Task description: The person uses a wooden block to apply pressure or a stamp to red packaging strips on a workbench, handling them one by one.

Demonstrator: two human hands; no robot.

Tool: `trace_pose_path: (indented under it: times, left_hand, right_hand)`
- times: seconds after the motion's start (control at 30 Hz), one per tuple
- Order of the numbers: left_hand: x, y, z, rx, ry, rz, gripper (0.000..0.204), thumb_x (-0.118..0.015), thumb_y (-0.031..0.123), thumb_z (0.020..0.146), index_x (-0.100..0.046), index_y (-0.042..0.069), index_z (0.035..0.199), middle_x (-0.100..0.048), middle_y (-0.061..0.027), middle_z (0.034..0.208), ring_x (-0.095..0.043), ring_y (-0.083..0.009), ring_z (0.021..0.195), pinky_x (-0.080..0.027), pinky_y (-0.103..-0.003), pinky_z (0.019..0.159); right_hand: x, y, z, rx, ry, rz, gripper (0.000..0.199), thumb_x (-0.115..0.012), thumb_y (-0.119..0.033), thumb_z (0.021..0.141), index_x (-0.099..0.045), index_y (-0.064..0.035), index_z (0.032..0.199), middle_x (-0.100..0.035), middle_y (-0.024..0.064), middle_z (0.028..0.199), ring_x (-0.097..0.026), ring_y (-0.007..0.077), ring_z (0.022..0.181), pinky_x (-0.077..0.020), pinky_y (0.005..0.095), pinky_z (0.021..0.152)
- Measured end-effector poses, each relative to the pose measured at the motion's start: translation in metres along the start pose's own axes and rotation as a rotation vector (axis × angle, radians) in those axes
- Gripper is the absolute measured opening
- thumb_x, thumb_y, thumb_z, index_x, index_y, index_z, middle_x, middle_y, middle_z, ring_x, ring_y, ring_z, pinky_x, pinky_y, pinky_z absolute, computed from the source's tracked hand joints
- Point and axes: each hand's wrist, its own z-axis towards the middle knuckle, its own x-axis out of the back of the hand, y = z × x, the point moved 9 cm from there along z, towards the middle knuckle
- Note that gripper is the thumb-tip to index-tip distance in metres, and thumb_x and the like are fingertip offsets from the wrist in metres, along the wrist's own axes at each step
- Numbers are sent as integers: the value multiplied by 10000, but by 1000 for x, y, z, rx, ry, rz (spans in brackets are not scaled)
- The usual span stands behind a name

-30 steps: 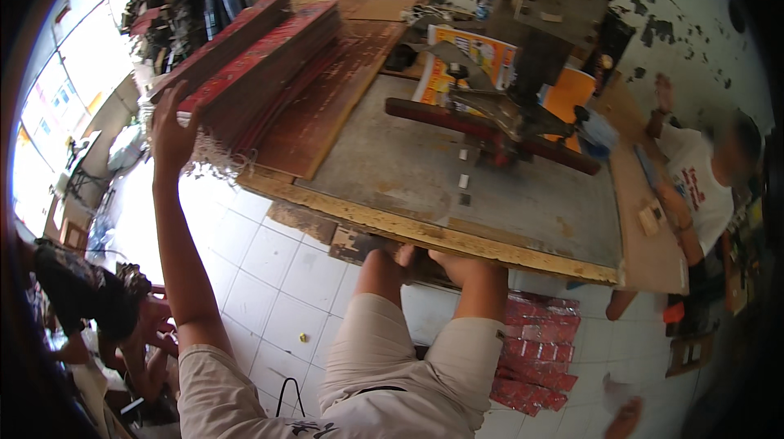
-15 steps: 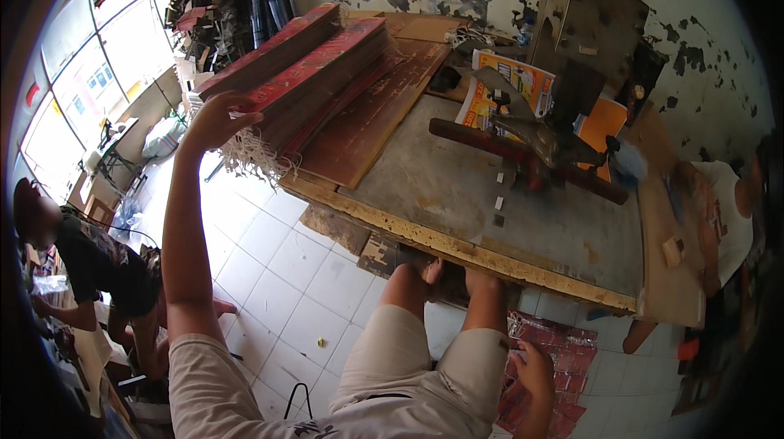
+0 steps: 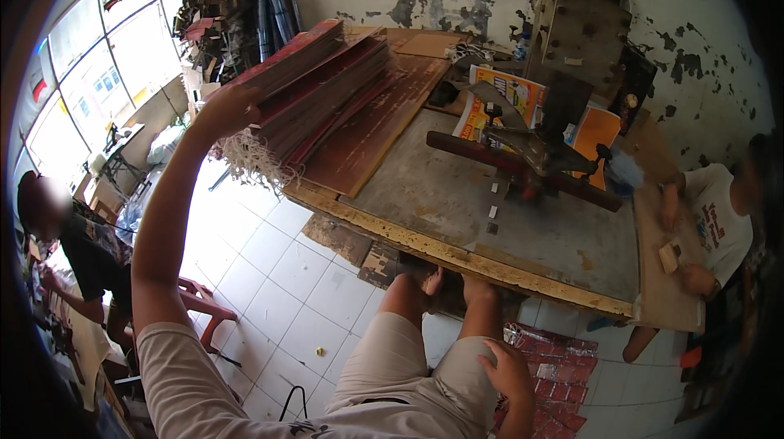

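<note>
Since half a second ago, our left hand point(image 3: 224, 110) has stayed pressed on the near end of the stack of red sheets point(image 3: 314, 84), fingers spread flat against it rather than closed around it. Our right hand point(image 3: 508, 369) has come up a little and rests loosely open by our knee, above the red packets point(image 3: 559, 365) on the floor. We see the stack lying slanted at the left corner of the surface point(image 3: 506, 210), frayed threads hanging over its edge.
</note>
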Motion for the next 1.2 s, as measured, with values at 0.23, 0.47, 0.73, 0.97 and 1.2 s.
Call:
trace_pose_path:
  times: [0.23, 0.47, 0.73, 0.97, 1.2]
  left_hand:
    - [-19, 15, -11, -83, 21, -154, 384, -843, 353, 916, -771, 102, 1197, -790, -152, 1102, -761, -372, 1091, -585, -479, 950]
    - [39, -43, 4, 56, 375, -215, 233, -682, 250, 1059, -737, 48, 1161, -762, -206, 1037, -746, -428, 957, -584, -498, 887]
    - [172, -39, 6, 30, 913, -355, 294, -616, 286, 1142, -694, 82, 1339, -786, -200, 1156, -782, -340, 1098, -582, -422, 933]
    - [334, -155, -124, 5, 1006, 59, 468, -550, 348, 1181, -647, 41, 1521, -716, -149, 1422, -680, -224, 1300, -517, -354, 1122]
    - [245, -213, -157, 248, 885, -987, 502, -561, 362, 1187, -608, 13, 1545, -724, -53, 1341, -685, -154, 1236, -524, -319, 1112]
  right_hand:
    - [-9, -29, 21, 88, -68, 0, 432, -777, -339, 1013, -727, -64, 1342, -765, 151, 1296, -724, 394, 1189, -576, 498, 1017]
    - [-23, -51, 27, 208, -90, 4, 407, -786, -341, 1002, -743, -75, 1308, -772, 157, 1217, -739, 382, 1133, -583, 491, 984]
    - [5, -128, 72, 414, -48, 122, 420, -789, -316, 1022, -730, -62, 1351, -771, 159, 1273, -727, 371, 1175, -559, 484, 1016]
    - [75, -217, 170, 544, 361, 535, 751, -763, -432, 1058, -502, 5, 1610, -561, 253, 1599, -526, 378, 1507, -398, 498, 1253]
    - [85, -147, 230, 515, 246, 1319, 822, -818, -415, 1025, -443, -78, 1674, -529, 135, 1661, -474, 305, 1559, -326, 486, 1327]
